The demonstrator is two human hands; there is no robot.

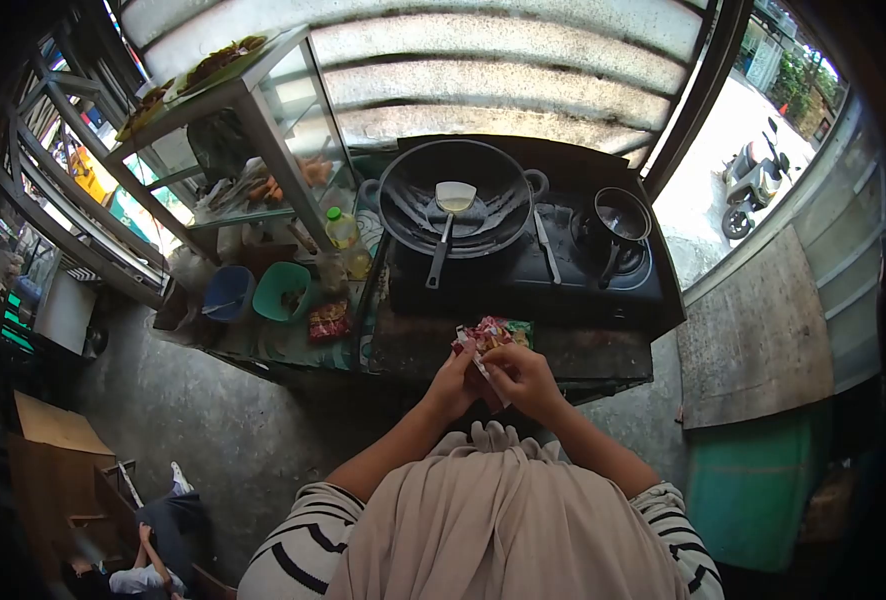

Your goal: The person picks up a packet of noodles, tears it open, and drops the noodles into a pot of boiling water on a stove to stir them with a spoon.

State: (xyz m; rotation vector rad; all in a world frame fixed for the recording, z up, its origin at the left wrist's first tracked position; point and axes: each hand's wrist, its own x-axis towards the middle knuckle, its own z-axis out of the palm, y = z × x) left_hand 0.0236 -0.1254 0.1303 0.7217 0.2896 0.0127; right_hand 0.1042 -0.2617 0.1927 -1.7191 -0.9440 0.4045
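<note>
My left hand [450, 388] and my right hand [525, 381] are close together in front of the counter edge, both closed on a red-and-white printed packet [488, 334]. The fingers partly cover it, and its contents cannot be made out. A green-edged packet [519, 331] lies just beyond my right hand. Ahead, a large dark wok [400, 195] sits on the black stove [503, 290], with a spatula [455, 197] resting in it. To the wok's right lie a knife [546, 250] and a small dark pan [619, 213] on the other burner.
On the left stands a glass-sided cabinet [285, 165] with food inside and on top. Below it are a blue bowl [229, 292], a green bowl [281, 296], a red packet [329, 321] and a green-capped bottle [342, 230]. A person [151, 560] is at the lower left.
</note>
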